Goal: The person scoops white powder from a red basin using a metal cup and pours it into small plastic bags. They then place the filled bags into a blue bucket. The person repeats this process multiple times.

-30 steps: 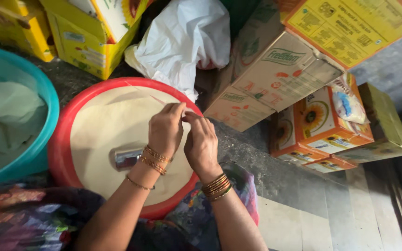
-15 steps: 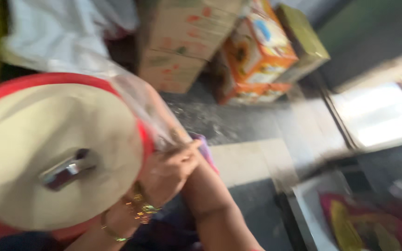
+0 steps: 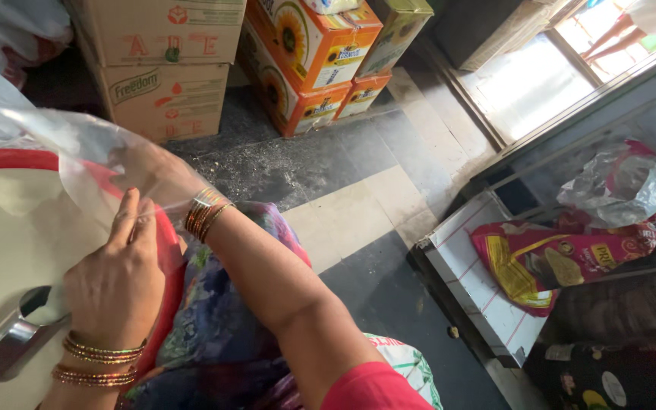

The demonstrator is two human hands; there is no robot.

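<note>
The biggest thing in view is the round red tub (image 3: 167, 250) at the left, filled nearly to its rim with pale flour, a steel scoop (image 3: 5, 342) lying half sunk in it. Above it a clear plastic bag (image 3: 55, 152) is held up, crumpled and see-through, and it looks empty. As a judgement, the work is at an early stage: the bag is being pulled open and no flour has gone into it, with the scoop lying unheld.

The left hand (image 3: 115, 285) sits over the tub's near edge, its fingers (image 3: 127, 220) straight and pressed together against the lower edge of the bag, though whether they truly pinch the film I cannot tell. The right hand (image 3: 153, 178) is seen through the plastic, inside or behind the bag; its grip is blurred by the film, so how its fingers stand cannot be told.

Stacked cardboard boxes (image 3: 168, 68) stand on the dark floor behind, orange cartons (image 3: 305, 53) beside them. To the right a red printed packet (image 3: 548, 258) and a crumpled silvery bag (image 3: 620, 182) lie on a white tray (image 3: 480, 296).

Compared with a second ago, both hands were then close together over the middle of the flour, fingertips meeting; now the view has swung to the right, the tub has slid to the left edge, and the bag has been lifted and spread between the hands
</note>
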